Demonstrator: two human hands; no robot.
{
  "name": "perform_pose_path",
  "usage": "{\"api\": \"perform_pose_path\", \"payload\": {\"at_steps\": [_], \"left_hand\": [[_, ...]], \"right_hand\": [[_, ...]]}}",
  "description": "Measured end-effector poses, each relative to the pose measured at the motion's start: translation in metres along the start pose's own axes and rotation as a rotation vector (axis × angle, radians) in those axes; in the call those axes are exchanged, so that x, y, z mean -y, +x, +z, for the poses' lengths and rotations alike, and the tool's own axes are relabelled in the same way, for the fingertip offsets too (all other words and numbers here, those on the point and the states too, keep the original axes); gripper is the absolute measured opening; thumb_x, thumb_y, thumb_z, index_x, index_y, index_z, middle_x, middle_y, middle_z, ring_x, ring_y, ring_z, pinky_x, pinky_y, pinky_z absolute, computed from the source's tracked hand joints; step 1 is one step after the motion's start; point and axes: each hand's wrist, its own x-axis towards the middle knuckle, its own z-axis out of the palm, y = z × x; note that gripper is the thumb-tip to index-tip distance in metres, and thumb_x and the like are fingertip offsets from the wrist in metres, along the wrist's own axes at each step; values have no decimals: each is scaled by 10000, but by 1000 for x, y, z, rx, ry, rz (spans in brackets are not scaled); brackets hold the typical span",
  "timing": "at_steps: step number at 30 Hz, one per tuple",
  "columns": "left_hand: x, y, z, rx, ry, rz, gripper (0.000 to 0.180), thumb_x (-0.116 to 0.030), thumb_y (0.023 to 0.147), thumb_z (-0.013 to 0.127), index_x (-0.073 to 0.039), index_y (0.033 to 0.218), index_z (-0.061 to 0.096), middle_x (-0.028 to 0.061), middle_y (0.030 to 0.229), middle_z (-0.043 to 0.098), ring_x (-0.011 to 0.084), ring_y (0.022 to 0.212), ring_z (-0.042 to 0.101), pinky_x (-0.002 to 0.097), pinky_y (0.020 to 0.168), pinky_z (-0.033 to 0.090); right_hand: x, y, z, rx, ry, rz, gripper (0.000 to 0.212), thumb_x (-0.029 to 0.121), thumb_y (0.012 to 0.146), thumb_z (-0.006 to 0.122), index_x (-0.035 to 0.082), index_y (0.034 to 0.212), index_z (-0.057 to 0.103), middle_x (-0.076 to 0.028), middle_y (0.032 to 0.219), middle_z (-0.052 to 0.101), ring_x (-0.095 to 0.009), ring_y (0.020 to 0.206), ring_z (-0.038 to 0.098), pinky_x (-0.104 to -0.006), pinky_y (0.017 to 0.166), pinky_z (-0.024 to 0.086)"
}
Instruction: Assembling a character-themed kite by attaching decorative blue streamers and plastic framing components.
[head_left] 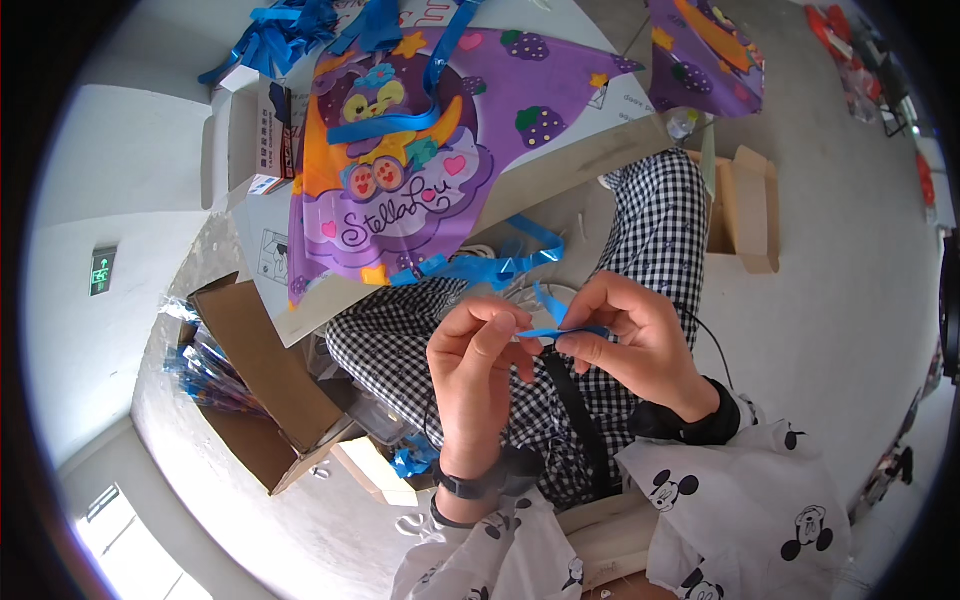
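Note:
A strip of blue ribbon point(545, 333) is stretched between my two hands above my lap. The fingertips of my left hand point(470, 355) are pinched at its left end and are slightly blurred. My right hand point(635, 345) grips the other end between thumb and fingers, and a short piece of ribbon sticks up beside the index finger. Just beyond, a purple printed kite-like sheet point(510, 180) with a cartoon figure lies on the table, its near edge hanging over. A loose blue ribbon point(400, 127) crosses the sheet, and more blue ribbon point(540, 250) trails from its near edge.
The pale table point(570, 150) holds a pile of blue ribbons point(285, 38) at the back left. A small box point(262, 135) stands at its left edge. An open cardboard box point(270, 360) with wrapped items is at left, another carton point(745, 210) at right. A second purple sheet point(710, 60) hangs at far right.

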Motion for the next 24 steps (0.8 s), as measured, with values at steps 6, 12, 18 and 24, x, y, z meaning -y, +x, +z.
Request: {"api": "perform_pose_path", "payload": {"at_steps": [6, 12, 18, 24], "left_hand": [[0, 1, 14, -24, 174, 158, 224, -162, 925, 598, 42, 1011, 626, 108, 892, 649, 130, 627, 591, 239, 523, 488], [-7, 14, 13, -1, 50, -98, 211, -22, 885, 638, 24, 1089, 613, 69, 832, 682, 114, 635, 642, 193, 517, 470], [-6, 16, 19, 16, 139, -109, 329, -19, 870, 656, 14, 1175, 539, 51, 800, 668, 96, 631, 639, 167, 494, 436], [-8, 16, 16, 31, 344, 5, 440, 91, 799, 689, 37, 1198, 511, 67, 861, 661, 95, 757, 639, 203, 657, 531]], "right_hand": [[12, 0, -6, 18, 39, 161, 144, 37, 892, 672, -6, 966, 556, -44, 838, 614, -85, 664, 602, -216, 610, 506], [5, 1, -2, 42, -21, -89, 142, 9, 918, 618, -24, 1042, 557, -105, 893, 654, -125, 689, 647, -243, 621, 526], [5, 3, -6, 61, -317, -327, 371, -7, 930, 583, -45, 1293, 520, -137, 1036, 683, -168, 752, 684, -271, 632, 548], [11, 7, -7, 131, -473, -318, 185, 5, 909, 603, -7, 1088, 647, -123, 962, 704, -178, 742, 705, -256, 636, 542]]}}
